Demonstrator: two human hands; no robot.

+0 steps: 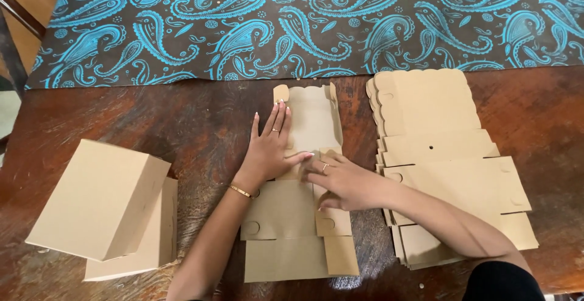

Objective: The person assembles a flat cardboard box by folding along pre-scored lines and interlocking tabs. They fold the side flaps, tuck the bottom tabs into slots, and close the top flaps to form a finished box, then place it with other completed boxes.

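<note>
Work looks barely begun on the flat cardboard blank [301, 216] at six o'clock: left hand [271, 149] presses it with fingers spread, right hand [344, 182] creases a side flap, two folded boxes [100, 206] wait at nine, unfolded blanks [447, 155] stacked at three.

Dark, worn wooden surface [152, 112], four lots of material lying on it.

Far edge: a brown cloth [304, 21] with turquoise paisley print, spread flat across the whole width. Centre: one flat cardboard box blank [292, 216], partly folded along its right side, scalloped end toward the cloth. Just right of it: a stack of flat box blanks [450, 155], scalloped ends also toward the cloth, edges slightly fanned. Left, well apart: two assembled cardboard boxes [103, 203], one resting tilted on the other.
</note>
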